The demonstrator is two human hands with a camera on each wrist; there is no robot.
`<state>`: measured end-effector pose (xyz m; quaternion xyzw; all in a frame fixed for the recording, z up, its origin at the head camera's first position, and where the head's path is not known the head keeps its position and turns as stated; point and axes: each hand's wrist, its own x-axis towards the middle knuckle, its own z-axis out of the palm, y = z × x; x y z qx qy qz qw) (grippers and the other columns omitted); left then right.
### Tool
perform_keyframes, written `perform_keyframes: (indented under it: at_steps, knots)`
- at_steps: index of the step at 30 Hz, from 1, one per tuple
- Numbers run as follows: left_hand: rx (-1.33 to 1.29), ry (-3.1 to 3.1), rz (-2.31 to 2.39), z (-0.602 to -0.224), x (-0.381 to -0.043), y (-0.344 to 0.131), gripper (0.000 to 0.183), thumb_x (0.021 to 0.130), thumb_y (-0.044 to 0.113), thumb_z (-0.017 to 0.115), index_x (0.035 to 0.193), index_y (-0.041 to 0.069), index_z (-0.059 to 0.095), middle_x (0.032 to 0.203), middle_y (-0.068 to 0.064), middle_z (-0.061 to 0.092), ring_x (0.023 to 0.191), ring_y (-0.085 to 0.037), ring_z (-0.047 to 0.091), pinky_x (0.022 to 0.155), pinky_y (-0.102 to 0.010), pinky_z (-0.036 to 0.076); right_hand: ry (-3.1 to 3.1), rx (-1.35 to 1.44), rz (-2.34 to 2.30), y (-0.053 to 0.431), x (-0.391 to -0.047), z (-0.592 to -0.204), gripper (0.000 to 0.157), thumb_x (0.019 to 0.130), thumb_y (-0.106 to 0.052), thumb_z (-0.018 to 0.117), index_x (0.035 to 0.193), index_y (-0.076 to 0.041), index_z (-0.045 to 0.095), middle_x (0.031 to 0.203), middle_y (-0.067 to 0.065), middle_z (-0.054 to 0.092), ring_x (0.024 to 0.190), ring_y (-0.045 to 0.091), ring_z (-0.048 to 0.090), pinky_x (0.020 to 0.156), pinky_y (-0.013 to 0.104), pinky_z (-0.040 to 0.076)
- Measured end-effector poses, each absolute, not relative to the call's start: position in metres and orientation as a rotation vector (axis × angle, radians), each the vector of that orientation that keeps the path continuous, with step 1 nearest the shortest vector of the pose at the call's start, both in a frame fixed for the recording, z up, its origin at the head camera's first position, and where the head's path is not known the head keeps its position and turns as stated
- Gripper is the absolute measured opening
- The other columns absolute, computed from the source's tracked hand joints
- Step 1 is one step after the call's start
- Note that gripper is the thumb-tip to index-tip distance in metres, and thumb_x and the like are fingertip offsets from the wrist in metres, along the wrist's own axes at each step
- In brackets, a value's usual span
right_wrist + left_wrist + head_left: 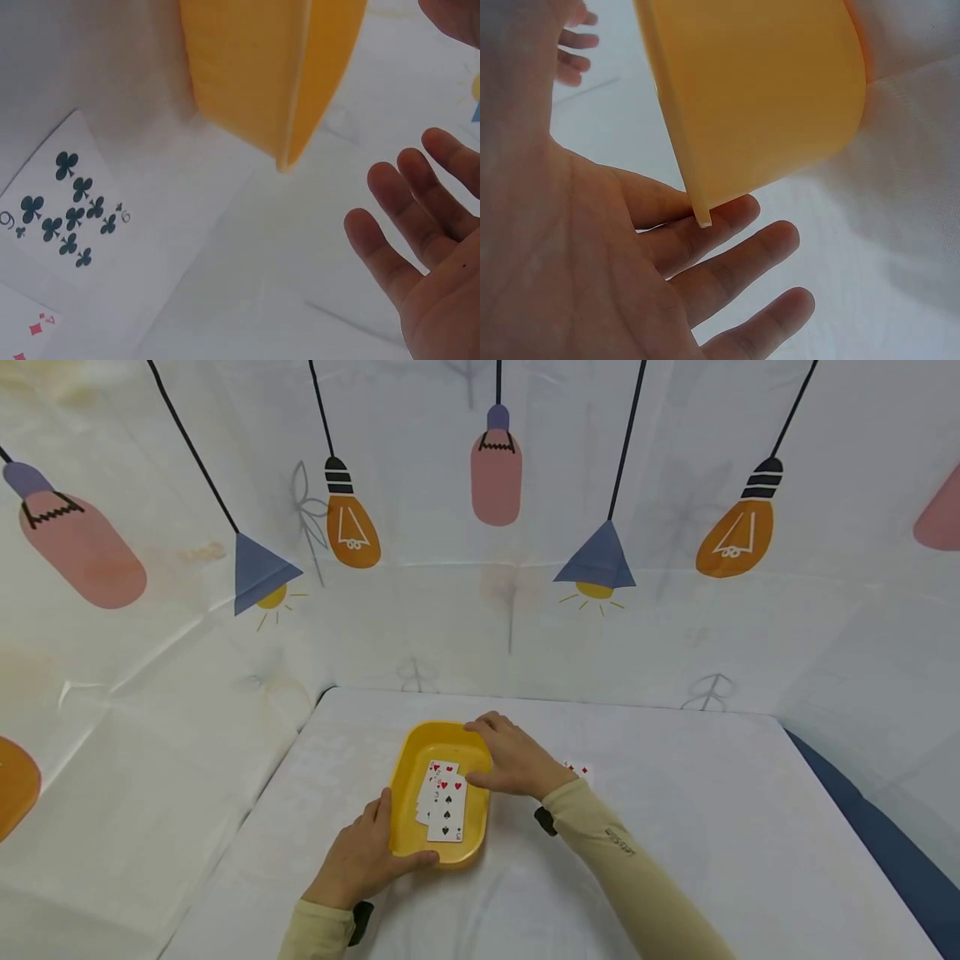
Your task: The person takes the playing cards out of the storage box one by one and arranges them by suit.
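Note:
A yellow tray (401, 777) with rounded corners stands between my hands. Several overlapping playing cards (447, 814), with spades and hearts showing, lie face up in it. My left hand (363, 860) is at the tray's near left corner, thumb along the near rim. In the left wrist view its fingers (735, 277) are spread and fairly straight, with the rim against them. At the far right corner, my right hand (517, 760) reaches over the tray in the head view. The right wrist view shows its fingers (397, 217) loosely extended and apart from the tray wall.
On the white table (675, 843), a nine of clubs (71, 210) and a diamond card (22, 330) lie right of the tray. The diamond card is partly behind my right wrist in the head view. A white sheet printed with lamps (450, 610) hangs behind the table.

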<state>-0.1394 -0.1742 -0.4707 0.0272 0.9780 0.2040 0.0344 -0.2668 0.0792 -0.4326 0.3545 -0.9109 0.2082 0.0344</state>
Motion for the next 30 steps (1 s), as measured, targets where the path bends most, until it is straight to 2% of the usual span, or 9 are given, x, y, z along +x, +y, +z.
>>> perform_keyframes:
  at_steps: [4,10,19,24,30]
  knots:
    - [0.09,3.01,0.623,-0.47,-0.14,-0.174,0.135,0.07,0.083,0.07,0.154,-0.012,0.024,0.145,-0.031,0.046,0.11,-0.045,0.061,0.097,-0.056,0.048,-2.828,1.139,0.629,0.069,-0.265,-0.439,0.073,0.087,-0.043,0.077,0.145,-0.007,0.051,0.14,0.01,0.05,0.12,0.023,0.054,0.106,0.038,0.046]
    - [0.095,3.009,0.626,-0.47,-0.14,-0.174,0.135,0.07,0.082,0.07,0.154,-0.013,0.024,0.144,-0.031,0.046,0.11,-0.044,0.061,0.097,-0.056,0.049,-2.9,1.172,0.642,0.057,-0.262,-0.446,0.075,0.088,-0.041,0.078,0.148,-0.009,0.047,0.147,0.012,0.046,0.13,0.023,0.048,0.108,0.036,0.044]
    - [0.103,3.01,0.61,-0.469,-0.14,-0.174,0.135,0.071,0.082,0.07,0.154,-0.013,0.024,0.144,-0.032,0.046,0.11,-0.045,0.061,0.097,-0.057,0.049,-2.935,1.224,0.642,0.04,-0.259,-0.459,0.073,0.087,-0.039,0.079,0.149,-0.013,0.048,0.142,0.009,0.05,0.122,0.02,0.053,0.106,0.034,0.046]
    - [0.106,3.005,0.618,-0.469,-0.141,-0.174,0.134,0.071,0.082,0.069,0.154,-0.012,0.023,0.145,-0.031,0.046,0.111,-0.046,0.061,0.097,-0.057,0.048,-2.95,1.25,0.516,0.035,-0.26,-0.465,0.074,0.086,-0.046,0.079,0.148,-0.016,0.051,0.144,0.007,0.052,0.123,0.02,0.055,0.106,0.034,0.046]
    - [0.109,3.008,0.603,-0.47,-0.141,-0.174,0.134,0.071,0.082,0.069,0.154,-0.013,0.023,0.145,-0.032,0.045,0.111,-0.046,0.06,0.098,-0.057,0.048,-2.993,1.241,0.3,0.031,-0.26,-0.473,0.074,0.083,-0.055,0.078,0.145,-0.019,0.056,0.138,0.004,0.057,0.114,0.019,0.06,0.102,0.034,0.048]
